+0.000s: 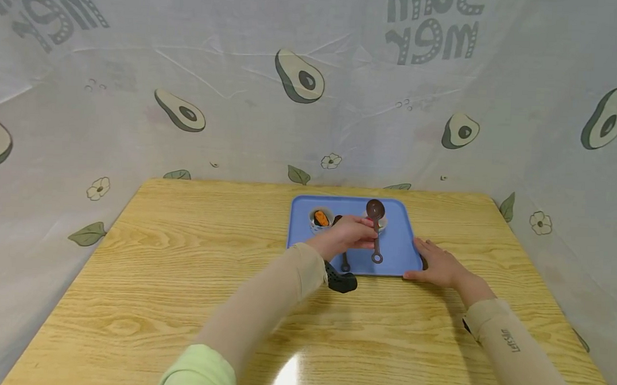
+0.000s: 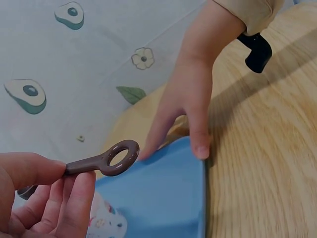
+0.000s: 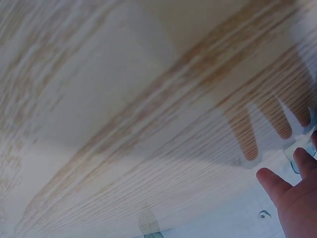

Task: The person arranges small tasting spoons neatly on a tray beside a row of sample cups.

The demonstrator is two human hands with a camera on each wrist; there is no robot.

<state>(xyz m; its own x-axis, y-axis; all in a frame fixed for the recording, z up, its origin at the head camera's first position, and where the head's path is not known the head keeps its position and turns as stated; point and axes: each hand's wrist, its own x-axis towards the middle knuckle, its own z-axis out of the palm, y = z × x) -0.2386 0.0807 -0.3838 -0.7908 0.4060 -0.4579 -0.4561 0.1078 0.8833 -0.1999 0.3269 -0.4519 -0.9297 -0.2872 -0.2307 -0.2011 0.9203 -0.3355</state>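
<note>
My left hand [image 1: 350, 234] pinches a brown measuring spoon [image 1: 376, 241] by its handle above the blue tray [image 1: 399, 242]. The spoon's round bowl points away, and in the left wrist view its ring end [image 2: 119, 157] sticks out past the fingertips. My right hand [image 1: 439, 266] rests at the tray's near right corner, thumb and fingers spread along the rim. A second dark spoon [image 1: 345, 263] lies on the tray, partly hidden by my left hand. On the left stands a small cup [image 1: 314, 227] holding an orange-topped sushi piece [image 1: 320, 218]. Another patterned cup [image 2: 108, 220] is partly behind the held spoon.
The tray lies toward the back of a wooden table [image 1: 197, 256]. Behind and beside the table hangs a pale sheet [image 1: 229, 120] printed with avocados. In the right wrist view, wood grain fills most of the picture, with my right fingers at the lower right.
</note>
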